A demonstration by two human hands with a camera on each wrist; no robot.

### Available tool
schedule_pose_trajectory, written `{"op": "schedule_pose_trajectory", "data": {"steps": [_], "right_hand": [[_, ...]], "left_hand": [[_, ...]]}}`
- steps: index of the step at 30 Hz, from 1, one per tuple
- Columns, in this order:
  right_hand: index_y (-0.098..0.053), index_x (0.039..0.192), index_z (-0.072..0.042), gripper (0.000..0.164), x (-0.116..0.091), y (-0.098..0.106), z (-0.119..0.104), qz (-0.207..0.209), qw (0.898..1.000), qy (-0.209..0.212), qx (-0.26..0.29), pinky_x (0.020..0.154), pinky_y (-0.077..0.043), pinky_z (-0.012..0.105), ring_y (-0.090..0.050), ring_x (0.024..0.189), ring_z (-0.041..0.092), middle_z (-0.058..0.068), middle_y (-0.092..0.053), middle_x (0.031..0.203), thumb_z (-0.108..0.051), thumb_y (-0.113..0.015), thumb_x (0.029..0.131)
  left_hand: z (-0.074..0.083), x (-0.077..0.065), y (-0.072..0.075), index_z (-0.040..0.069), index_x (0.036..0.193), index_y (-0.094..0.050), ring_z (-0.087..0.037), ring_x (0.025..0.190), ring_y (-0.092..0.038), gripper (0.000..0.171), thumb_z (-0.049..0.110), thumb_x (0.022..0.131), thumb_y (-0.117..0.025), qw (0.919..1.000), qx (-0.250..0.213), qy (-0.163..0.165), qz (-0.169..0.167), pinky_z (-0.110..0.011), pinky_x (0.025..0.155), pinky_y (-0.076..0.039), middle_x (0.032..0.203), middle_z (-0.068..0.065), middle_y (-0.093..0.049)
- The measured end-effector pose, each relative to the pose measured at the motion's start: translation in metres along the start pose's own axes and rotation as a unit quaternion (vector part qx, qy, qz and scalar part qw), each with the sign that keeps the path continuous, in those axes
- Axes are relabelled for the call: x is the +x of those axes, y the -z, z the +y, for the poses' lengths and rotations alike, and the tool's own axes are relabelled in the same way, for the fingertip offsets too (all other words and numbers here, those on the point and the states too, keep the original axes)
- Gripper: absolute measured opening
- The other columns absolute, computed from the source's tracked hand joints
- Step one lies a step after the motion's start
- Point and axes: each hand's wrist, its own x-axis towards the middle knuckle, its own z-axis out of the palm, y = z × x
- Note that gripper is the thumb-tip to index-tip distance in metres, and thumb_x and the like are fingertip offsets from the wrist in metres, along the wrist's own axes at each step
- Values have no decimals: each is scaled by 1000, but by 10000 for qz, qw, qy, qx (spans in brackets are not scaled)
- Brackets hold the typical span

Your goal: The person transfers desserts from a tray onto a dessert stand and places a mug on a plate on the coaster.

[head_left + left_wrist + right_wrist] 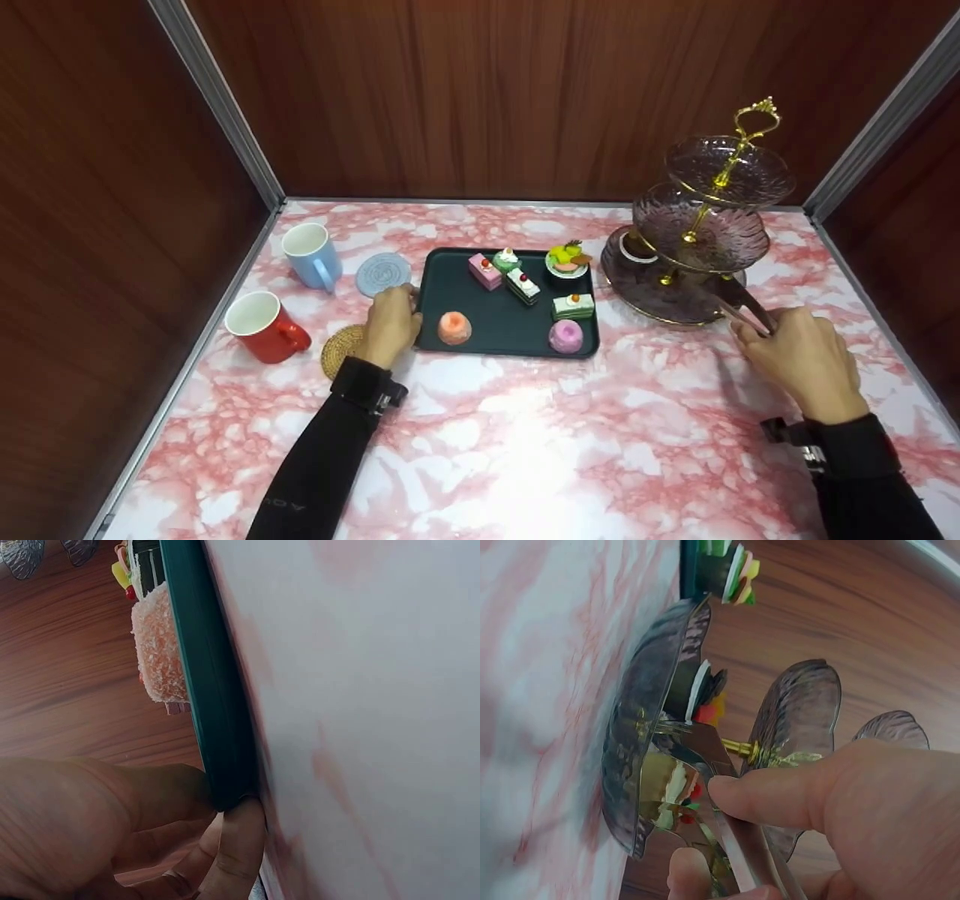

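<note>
My left hand point(391, 326) pinches the left edge of a dark green tray point(495, 319), thumb above and a finger beneath the rim in the left wrist view. Miniature cakes sit on the tray, among them an orange ring-shaped cake point(454, 328), a purple one point(565, 337) and a fruit cup point(568, 262). My right hand point(806, 364) holds metal tongs point(739, 840), which reach over the lowest plate point(649, 701) of a three-tier stand. A layered cake slice point(664, 780) lies by the tong arms; whether they grip it I cannot tell. Another fruit cup point(686, 694) sits on that plate.
A blue mug point(304, 251) and a red mug point(262, 330) stand at the left. Between them and the tray lie a grey-blue coaster point(383, 274) and a woven coaster point(339, 351), partly hidden by my left hand. The stand's gold handle point(757, 120) rises near the back right.
</note>
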Motion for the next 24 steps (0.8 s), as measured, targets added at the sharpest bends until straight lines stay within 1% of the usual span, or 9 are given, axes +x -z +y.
{"op": "schedule_pose_trajectory", "data": {"steps": [4, 9, 16, 18, 21, 24], "right_hand": [[-62, 73, -13, 54, -2, -1, -4, -102, 9999, 39, 31, 38, -28, 37, -51, 51, 28, 11, -58, 62, -66, -53, 77], [-65, 82, -15, 55, -6, -1, -10, -213, 9997, 77, 76, 39, -28, 36, -49, 53, 26, 9, -55, 62, -67, -51, 77], [-60, 71, -17, 51, -11, -3, -22, -124, 9997, 197, 33, 40, -26, 34, -45, 54, 24, 6, -47, 60, -67, -51, 78], [-61, 74, -18, 51, -12, -4, -25, -123, 9997, 229, 50, 41, -26, 34, -45, 55, 24, 6, -47, 61, -67, -50, 78], [-60, 72, -16, 51, -13, -6, -30, -71, 9995, 311, 74, 41, -26, 33, -45, 55, 23, 6, -47, 60, -66, -51, 78], [-55, 65, -14, 53, -14, -8, -35, -8, 9992, 395, 74, 40, -25, 33, -42, 52, 23, 5, -42, 57, -64, -53, 78]], "left_hand": [[0, 0, 0, 7, 105, -66, -29, 79, -63, 32, 5, 73, -69, 10000, -17, -8, -8, -43, 72, -51, 85, -10, -66], [0, 0, 0, 6, 106, -66, -28, 80, -63, 33, 4, 74, -69, 9999, -32, 82, -73, -42, 72, -52, 88, -12, -66], [1, 0, 0, 6, 106, -66, -28, 80, -63, 33, 4, 74, -69, 9997, -34, 191, -114, -41, 73, -52, 86, -10, -66], [1, 0, 0, 6, 106, -66, -28, 81, -63, 33, 5, 74, -69, 9998, -45, 177, -119, -41, 74, -52, 85, -9, -66], [1, -1, 0, 6, 106, -65, -28, 82, -63, 32, 5, 74, -69, 9998, -29, 139, -125, -42, 75, -51, 86, -9, -65], [0, -1, 0, 7, 107, -65, -28, 83, -62, 33, 6, 74, -69, 9999, -13, 117, -113, -42, 75, -51, 87, -8, -65]]}}
